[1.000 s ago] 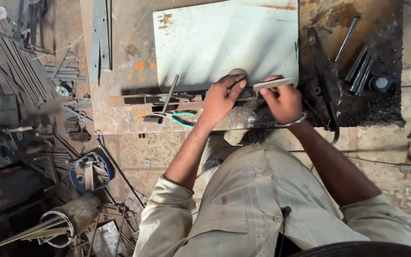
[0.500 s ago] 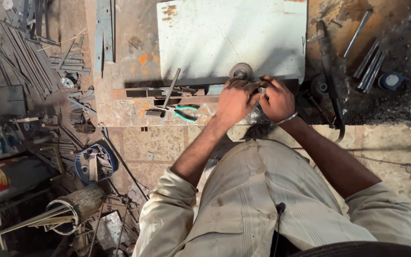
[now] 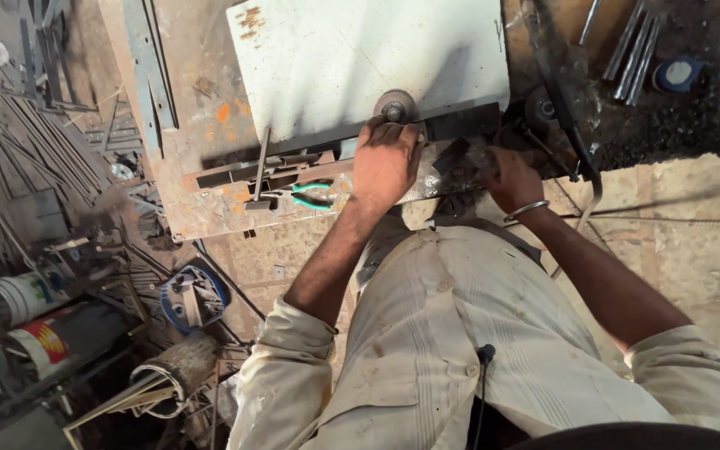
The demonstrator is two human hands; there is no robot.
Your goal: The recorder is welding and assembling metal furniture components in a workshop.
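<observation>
Head view: left hand (image 3: 385,162) palm-down, fingers curled closed over the angle grinder (image 3: 402,117), whose round grey disc sits at the near edge of the pale, rust-spotted metal sheet (image 3: 360,58). Right hand (image 3: 510,177), steel bangle on wrist, closed around a dark part at the rusty workbench (image 3: 210,125) front edge. Green-handled pliers (image 3: 314,194) lie just left.

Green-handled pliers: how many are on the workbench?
1. The green-handled pliers lie on the rusty workbench, just beside the left hand. Clutter may hide others.
</observation>
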